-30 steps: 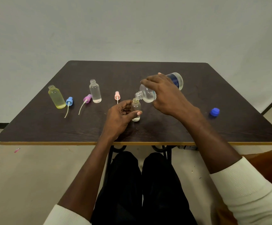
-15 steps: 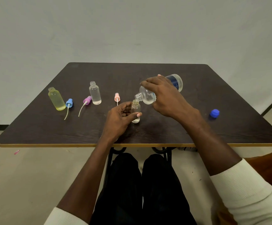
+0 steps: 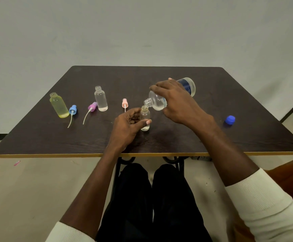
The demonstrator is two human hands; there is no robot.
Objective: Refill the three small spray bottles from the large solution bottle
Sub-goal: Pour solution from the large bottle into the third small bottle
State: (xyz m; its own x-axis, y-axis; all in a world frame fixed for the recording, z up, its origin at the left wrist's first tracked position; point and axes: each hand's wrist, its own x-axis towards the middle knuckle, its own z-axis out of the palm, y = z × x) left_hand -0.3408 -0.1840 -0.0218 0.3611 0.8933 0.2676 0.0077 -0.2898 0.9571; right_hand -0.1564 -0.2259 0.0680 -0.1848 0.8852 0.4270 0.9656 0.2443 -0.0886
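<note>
My right hand (image 3: 179, 103) grips the large clear solution bottle (image 3: 158, 103), which has a blue label and is tipped on its side, neck down to the left. Its mouth sits just over the open neck of a small clear bottle (image 3: 145, 117) standing upright on the table. My left hand (image 3: 127, 127) holds that small bottle between thumb and fingers. A second small clear bottle (image 3: 101, 99) and a yellow-tinted one (image 3: 59, 105) stand uncapped further left.
Three loose spray heads lie on the dark table (image 3: 159, 74): blue (image 3: 72, 110), purple (image 3: 92, 107) and pink (image 3: 124, 103). The large bottle's blue cap (image 3: 229, 119) lies at the right. The table's front edge is near my knees.
The large bottle's mouth has come down slightly closer onto the small bottle's neck. Both hands keep their hold.
</note>
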